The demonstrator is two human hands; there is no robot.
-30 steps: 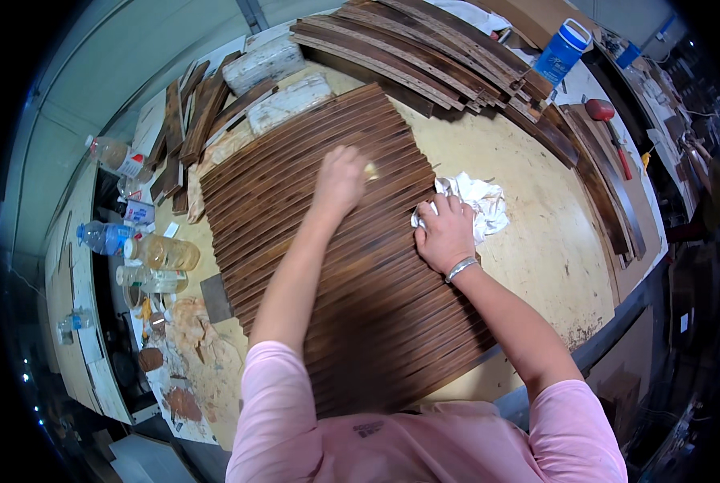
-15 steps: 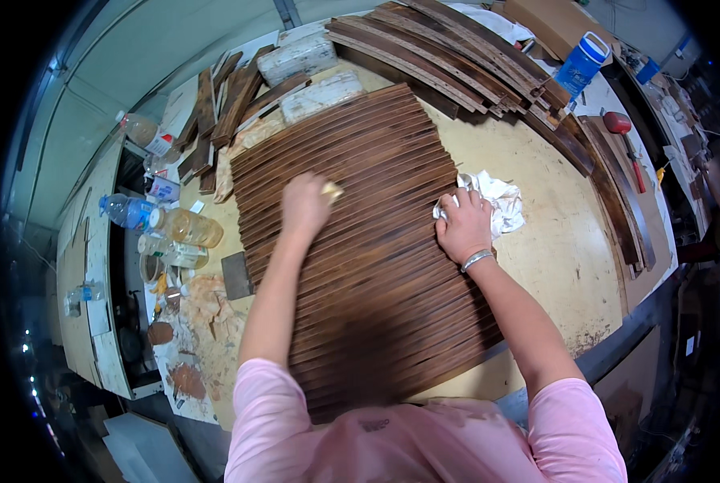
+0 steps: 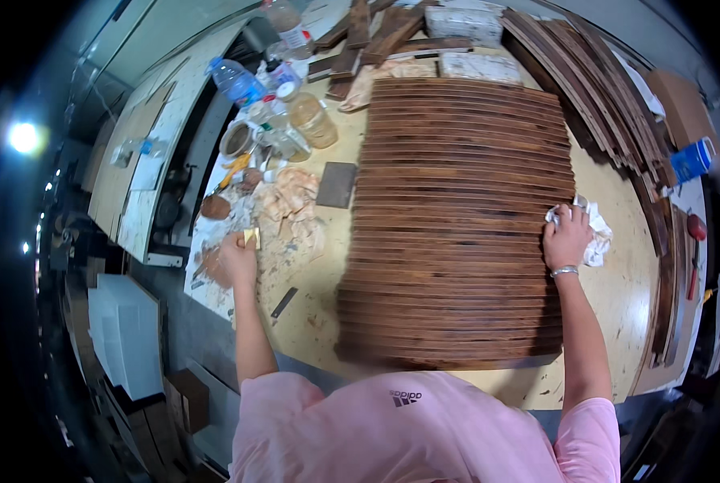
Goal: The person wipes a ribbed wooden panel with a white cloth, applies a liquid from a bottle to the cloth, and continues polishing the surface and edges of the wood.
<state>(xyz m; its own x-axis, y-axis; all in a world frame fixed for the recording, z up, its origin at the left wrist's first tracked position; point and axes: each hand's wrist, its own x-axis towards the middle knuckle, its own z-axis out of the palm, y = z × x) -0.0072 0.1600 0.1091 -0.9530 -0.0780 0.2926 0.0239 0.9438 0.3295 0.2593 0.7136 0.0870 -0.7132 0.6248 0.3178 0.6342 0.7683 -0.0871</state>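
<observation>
Slat panel point(image 3: 457, 217) between hands; right hand point(image 3: 567, 237) touching.

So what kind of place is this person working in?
Probably a woodworking or wood-finishing workshop: a worn workbench carries a panel of dark wooden slats, more planks are stacked behind, and jars and bottles crowd the left edge.

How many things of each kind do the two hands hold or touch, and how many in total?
Small yellow pad: 1, held in the left hand, pad at.
White rag: 1, under the right hand.
Panel of dark wooden slats: 1, its edge touched by the right hand.
Total: 3
</observation>
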